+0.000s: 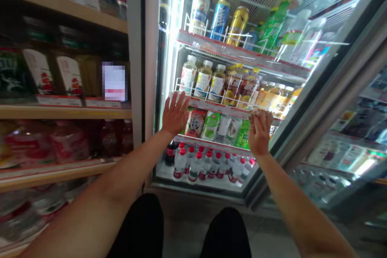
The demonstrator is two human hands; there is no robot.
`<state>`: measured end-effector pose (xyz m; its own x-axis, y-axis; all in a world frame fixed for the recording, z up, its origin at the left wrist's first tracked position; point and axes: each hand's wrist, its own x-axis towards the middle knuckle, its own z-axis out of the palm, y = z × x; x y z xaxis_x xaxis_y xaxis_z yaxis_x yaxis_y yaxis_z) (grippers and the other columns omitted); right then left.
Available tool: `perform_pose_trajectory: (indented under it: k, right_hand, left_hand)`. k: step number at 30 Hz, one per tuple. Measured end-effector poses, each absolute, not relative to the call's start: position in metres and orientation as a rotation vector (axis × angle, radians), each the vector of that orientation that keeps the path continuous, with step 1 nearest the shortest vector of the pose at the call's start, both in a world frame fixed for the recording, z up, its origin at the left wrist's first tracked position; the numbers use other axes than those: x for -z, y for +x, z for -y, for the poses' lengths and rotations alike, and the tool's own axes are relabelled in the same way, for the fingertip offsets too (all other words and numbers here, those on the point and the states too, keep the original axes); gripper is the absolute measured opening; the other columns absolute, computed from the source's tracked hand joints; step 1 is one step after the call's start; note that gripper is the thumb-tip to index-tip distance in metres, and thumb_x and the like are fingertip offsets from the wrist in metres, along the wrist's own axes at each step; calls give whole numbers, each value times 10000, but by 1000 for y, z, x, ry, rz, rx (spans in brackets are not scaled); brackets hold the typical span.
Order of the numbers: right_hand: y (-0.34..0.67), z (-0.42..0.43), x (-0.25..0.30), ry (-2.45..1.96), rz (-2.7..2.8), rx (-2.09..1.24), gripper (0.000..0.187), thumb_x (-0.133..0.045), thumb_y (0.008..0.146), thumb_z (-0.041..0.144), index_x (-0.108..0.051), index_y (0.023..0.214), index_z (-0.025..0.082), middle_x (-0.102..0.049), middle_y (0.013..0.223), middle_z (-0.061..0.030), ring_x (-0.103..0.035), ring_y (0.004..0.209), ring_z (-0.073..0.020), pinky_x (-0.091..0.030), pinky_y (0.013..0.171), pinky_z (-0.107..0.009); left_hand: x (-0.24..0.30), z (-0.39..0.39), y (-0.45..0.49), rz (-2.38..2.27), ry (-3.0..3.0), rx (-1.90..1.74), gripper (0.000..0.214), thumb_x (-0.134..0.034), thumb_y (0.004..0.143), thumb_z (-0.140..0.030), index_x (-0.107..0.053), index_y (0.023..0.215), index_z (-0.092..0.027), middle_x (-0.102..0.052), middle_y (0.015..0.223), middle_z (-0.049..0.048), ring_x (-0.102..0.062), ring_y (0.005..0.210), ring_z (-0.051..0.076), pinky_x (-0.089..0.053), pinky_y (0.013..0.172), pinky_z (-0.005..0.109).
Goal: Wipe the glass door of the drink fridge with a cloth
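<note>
Inside a lit drinks fridge, my left hand (174,117) is open with its fingers spread, at the left end of the front edge of a shelf (222,107). Farther right, my right hand (260,131) is closed on a crumpled, pale cloth (256,113) against the same shelf edge. The cloth is mostly hidden by the fingers. Above the hands stand tea bottles (202,80) behind a low wire rail. Between the hands, on the shelf below, are a red drink carton (195,123) and green cartons (211,125).
Small water bottles with red caps (196,167) fill the fridge floor beside a dark cola bottle (171,151). Cans (219,20) and green bottles (273,24) stand higher up. The fridge door (305,133) stands open on the right. Wooden shelves (60,112) with bottles flank the left.
</note>
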<state>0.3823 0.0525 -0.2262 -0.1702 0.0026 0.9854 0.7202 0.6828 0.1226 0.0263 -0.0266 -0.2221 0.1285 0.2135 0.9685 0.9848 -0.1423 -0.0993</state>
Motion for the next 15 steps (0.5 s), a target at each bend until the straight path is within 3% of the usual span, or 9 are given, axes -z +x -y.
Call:
perform_pose_trajectory:
  k: [4,11,15]
  right_hand:
    - [363,-40,250,-491,1801,758,516,-431,1009,113,-452,1516,205,-522,1517,-125,-249,1546,-290,-367,1202,-626]
    - [336,-34,230,-423,1818,702,629,-465,980,64,-367,1571,256,-499,1542,-79,-254,1548,-262,-326,1239,-595]
    - [310,-30,239,-405,1820,692,613,-454,978,58,-395,1557,250,-517,1528,-57,-220,1559,-241,-301,1253,-567]
  left_hand:
    - [232,21,26,1220,-1504,1105,543,-364,1048,-341,-415,1557,-158,-324,1615,100,-31,1549,239,-53,1284,481]
    - [233,22,24,1261,-1517,1117,527,-391,1032,-343,-468,1524,-172,-374,1596,95,-73,1552,242,-73,1281,491]
    - [234,21,24,1277,-1549,1145,543,-416,1017,-333,-445,1537,-179,-348,1610,97,-83,1554,259,-55,1282,508]
